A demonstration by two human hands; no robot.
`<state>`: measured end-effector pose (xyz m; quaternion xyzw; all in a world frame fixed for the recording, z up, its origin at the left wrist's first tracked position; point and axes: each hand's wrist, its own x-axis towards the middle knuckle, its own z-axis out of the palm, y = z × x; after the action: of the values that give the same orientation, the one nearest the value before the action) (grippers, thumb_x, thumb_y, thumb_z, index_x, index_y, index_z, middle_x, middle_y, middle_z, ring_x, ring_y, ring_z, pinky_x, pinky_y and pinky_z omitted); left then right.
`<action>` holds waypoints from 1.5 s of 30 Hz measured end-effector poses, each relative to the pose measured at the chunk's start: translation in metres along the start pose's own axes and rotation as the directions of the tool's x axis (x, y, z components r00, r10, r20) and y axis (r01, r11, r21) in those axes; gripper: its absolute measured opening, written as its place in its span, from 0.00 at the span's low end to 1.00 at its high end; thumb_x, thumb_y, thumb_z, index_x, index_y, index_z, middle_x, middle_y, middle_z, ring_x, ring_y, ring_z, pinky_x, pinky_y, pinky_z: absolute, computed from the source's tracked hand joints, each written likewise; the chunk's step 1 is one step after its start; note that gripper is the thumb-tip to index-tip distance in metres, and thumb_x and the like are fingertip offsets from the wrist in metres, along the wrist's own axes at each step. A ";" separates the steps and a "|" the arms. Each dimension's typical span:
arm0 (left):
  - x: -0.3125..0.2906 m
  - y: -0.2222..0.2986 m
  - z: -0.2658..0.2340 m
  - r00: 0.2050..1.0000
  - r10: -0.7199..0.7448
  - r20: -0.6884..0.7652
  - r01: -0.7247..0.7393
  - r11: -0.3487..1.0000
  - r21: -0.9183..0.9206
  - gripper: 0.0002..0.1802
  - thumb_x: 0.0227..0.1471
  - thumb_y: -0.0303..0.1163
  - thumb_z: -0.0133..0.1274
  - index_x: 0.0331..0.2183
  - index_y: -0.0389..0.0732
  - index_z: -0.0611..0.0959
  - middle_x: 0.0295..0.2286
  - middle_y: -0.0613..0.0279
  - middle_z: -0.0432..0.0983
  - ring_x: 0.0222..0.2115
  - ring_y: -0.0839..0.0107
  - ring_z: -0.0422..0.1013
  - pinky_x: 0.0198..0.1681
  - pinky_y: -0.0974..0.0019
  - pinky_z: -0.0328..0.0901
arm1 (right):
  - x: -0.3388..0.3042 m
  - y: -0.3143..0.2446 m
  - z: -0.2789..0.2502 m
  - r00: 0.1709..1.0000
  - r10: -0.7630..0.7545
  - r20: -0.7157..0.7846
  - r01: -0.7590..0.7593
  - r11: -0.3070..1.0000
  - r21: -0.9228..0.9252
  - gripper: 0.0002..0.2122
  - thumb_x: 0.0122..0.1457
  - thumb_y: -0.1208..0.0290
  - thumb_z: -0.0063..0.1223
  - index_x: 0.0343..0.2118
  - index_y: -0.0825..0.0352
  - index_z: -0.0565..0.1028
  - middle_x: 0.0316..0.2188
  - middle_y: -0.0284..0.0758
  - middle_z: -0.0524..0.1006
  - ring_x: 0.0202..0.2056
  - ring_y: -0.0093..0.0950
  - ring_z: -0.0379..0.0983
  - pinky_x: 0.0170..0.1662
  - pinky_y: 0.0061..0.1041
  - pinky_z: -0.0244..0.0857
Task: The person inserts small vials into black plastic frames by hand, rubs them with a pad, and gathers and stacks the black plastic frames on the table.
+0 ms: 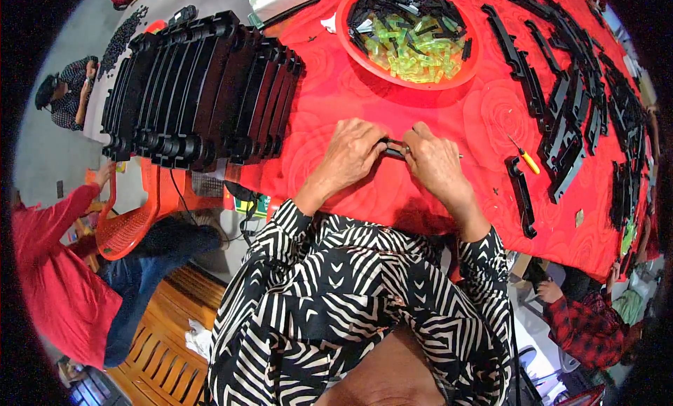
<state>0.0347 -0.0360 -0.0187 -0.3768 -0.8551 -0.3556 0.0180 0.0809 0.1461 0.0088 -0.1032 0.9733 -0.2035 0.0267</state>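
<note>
In front of my chest, above the red tablecloth (pixel 336 189), both hands meet at a small black plastic piece (pixel 394 152). My left hand (pixel 348 152) pinches its left end with closed fingers. The fingers of my right hand (pixel 434 161) are closed around its right end and cover part of it. A thin tip shows just past the right hand's outer edge; what it belongs to is hidden. Beyond the hands stands a red bowl (pixel 343 50) with translucent yellow-green pieces (pixel 413 45) and small black pieces (pixel 403 3).
At left rises a stack of long black plastic parts (pixel 200 91). Similar loose parts (pixel 568 112) cover the right side, near a yellow-handled screwdriver (pixel 528 161) and a single black part (pixel 520 196). A red chair (pixel 133 227) and people stand around the table.
</note>
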 end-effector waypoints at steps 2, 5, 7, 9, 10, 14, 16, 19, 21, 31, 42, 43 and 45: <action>0.001 -0.001 0.002 0.999 -0.028 0.019 0.029 0.999 -0.027 0.09 0.44 0.29 0.52 0.32 0.39 0.76 0.30 0.56 0.72 0.34 0.56 0.67 0.40 0.56 0.59 | 0.000 0.003 0.001 1.000 -0.029 -0.002 0.029 1.000 0.005 0.05 0.49 0.73 0.49 0.26 0.68 0.68 0.28 0.42 0.68 0.24 0.44 0.71 0.24 0.43 0.62; 0.001 -0.004 0.001 0.994 -0.101 0.052 0.101 0.995 -0.014 0.08 0.45 0.29 0.50 0.32 0.39 0.76 0.29 0.55 0.72 0.34 0.55 0.67 0.39 0.55 0.59 | 0.000 0.003 -0.001 0.999 -0.046 0.002 0.046 0.998 0.036 0.06 0.50 0.72 0.49 0.27 0.68 0.67 0.28 0.43 0.69 0.25 0.44 0.71 0.25 0.43 0.63; 0.007 -0.006 0.002 0.973 -0.160 0.164 0.163 0.987 -0.005 0.08 0.44 0.29 0.50 0.31 0.39 0.76 0.28 0.54 0.73 0.34 0.53 0.67 0.40 0.53 0.59 | 0.002 0.008 -0.001 0.997 -0.072 -0.006 0.073 0.995 0.074 0.08 0.51 0.71 0.51 0.29 0.67 0.66 0.28 0.43 0.69 0.27 0.45 0.70 0.27 0.43 0.63; 0.015 -0.009 0.003 0.969 -0.166 0.184 0.168 0.986 0.004 0.08 0.42 0.29 0.51 0.29 0.38 0.77 0.27 0.53 0.73 0.32 0.52 0.68 0.37 0.52 0.61 | 0.004 0.011 0.000 0.999 -0.037 0.016 0.035 0.995 0.089 0.09 0.50 0.69 0.52 0.29 0.67 0.66 0.29 0.44 0.69 0.28 0.46 0.70 0.27 0.43 0.63; 0.019 -0.009 0.003 0.963 -0.171 0.207 0.172 0.985 0.012 0.08 0.40 0.29 0.52 0.27 0.37 0.78 0.25 0.51 0.73 0.30 0.51 0.69 0.35 0.51 0.62 | 0.005 0.013 0.000 0.999 0.002 0.038 -0.006 0.995 0.104 0.11 0.50 0.67 0.54 0.29 0.67 0.66 0.29 0.44 0.69 0.29 0.46 0.70 0.28 0.43 0.63; 0.027 -0.010 0.004 0.934 -0.187 0.305 0.172 0.982 0.075 0.09 0.42 0.32 0.52 0.28 0.39 0.78 0.28 0.54 0.73 0.33 0.54 0.68 0.38 0.54 0.62 | 0.008 0.016 0.009 0.997 0.080 -0.005 -0.080 0.995 0.063 0.14 0.48 0.64 0.57 0.31 0.67 0.66 0.30 0.44 0.70 0.29 0.46 0.71 0.29 0.43 0.64; 0.027 -0.013 0.005 0.932 -0.162 0.325 0.152 0.987 0.056 0.08 0.41 0.32 0.52 0.27 0.38 0.79 0.27 0.54 0.73 0.33 0.53 0.68 0.37 0.56 0.63 | 0.009 0.011 0.002 0.978 0.207 0.027 -0.208 0.978 0.028 0.16 0.46 0.61 0.58 0.30 0.67 0.68 0.30 0.44 0.71 0.29 0.45 0.71 0.29 0.42 0.64; 0.029 -0.012 0.003 0.923 -0.188 0.335 0.178 0.982 0.062 0.08 0.39 0.32 0.53 0.26 0.38 0.78 0.26 0.54 0.72 0.32 0.54 0.68 0.35 0.55 0.63 | 0.011 0.017 0.002 0.973 0.196 0.121 -0.199 0.980 0.013 0.16 0.45 0.60 0.59 0.26 0.68 0.69 0.30 0.44 0.71 0.30 0.44 0.72 0.29 0.42 0.64; 0.030 -0.014 0.007 0.925 -0.184 0.332 0.167 0.983 0.078 0.08 0.39 0.32 0.54 0.25 0.38 0.78 0.25 0.54 0.72 0.32 0.54 0.68 0.35 0.54 0.63 | 0.012 0.018 0.006 0.979 0.174 0.103 -0.177 0.984 0.017 0.15 0.45 0.60 0.58 0.26 0.68 0.70 0.28 0.42 0.71 0.29 0.43 0.71 0.29 0.41 0.63; 0.027 -0.020 0.024 0.950 -0.139 0.281 0.159 0.986 -0.050 0.11 0.38 0.36 0.56 0.23 0.38 0.77 0.22 0.51 0.72 0.27 0.52 0.70 0.29 0.52 0.63 | 0.002 0.017 0.006 0.994 -0.105 -0.011 0.105 0.994 0.038 0.11 0.50 0.62 0.53 0.26 0.65 0.70 0.26 0.41 0.68 0.27 0.44 0.70 0.26 0.41 0.62; 0.028 -0.017 0.018 0.731 -0.121 0.672 0.306 0.938 -0.164 0.13 0.34 0.26 0.57 0.28 0.35 0.76 0.21 0.55 0.72 0.25 0.65 0.70 0.28 0.62 0.64 | -0.013 0.018 0.005 0.959 -0.284 0.002 0.283 0.953 -0.108 0.08 0.50 0.66 0.55 0.24 0.64 0.70 0.23 0.36 0.65 0.21 0.37 0.68 0.20 0.35 0.60; 0.025 -0.022 0.021 0.728 -0.119 0.675 0.306 0.938 -0.165 0.13 0.34 0.26 0.57 0.28 0.35 0.76 0.21 0.55 0.72 0.25 0.65 0.70 0.28 0.62 0.64 | -0.015 0.018 0.007 0.960 -0.280 0.003 0.279 0.954 -0.106 0.08 0.50 0.66 0.55 0.24 0.64 0.70 0.23 0.36 0.65 0.21 0.37 0.68 0.20 0.35 0.60; 0.019 -0.029 0.025 0.764 -0.160 0.626 0.443 0.835 -0.327 0.18 0.31 0.20 0.57 0.31 0.34 0.74 0.23 0.60 0.72 0.26 0.71 0.69 0.29 0.66 0.65 | -0.017 0.019 0.011 0.968 -0.249 -0.029 0.246 0.966 -0.079 0.08 0.50 0.66 0.55 0.24 0.64 0.70 0.23 0.36 0.65 0.22 0.37 0.68 0.21 0.35 0.61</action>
<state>0.0084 -0.0218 -0.0487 -0.3121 -0.7621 -0.4134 -0.3886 0.0948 0.1625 -0.0083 -0.2210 0.9600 -0.1705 -0.0218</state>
